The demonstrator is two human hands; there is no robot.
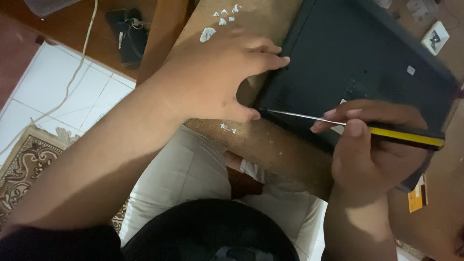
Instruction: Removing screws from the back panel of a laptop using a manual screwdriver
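Note:
A dark laptop [357, 63] lies bottom side up on a worn wooden table [270, 145]. My left hand [217, 72] rests on the table at the laptop's near corner, fingers pressing its edge and thumb at the corner. My right hand [372, 154] grips a screwdriver [386, 133] with a black and yellow handle. Its thin metal shaft points left, and the tip sits at the laptop's corner next to my left thumb.
White paint flecks [220, 21] mark the table's far part. A yellow card [418, 195] lies under my right hand. A small white object [435, 37] sits at top right. Below are my lap in light trousers [188, 169], white floor tiles, a patterned rug [24, 164] and a white cable [72, 77].

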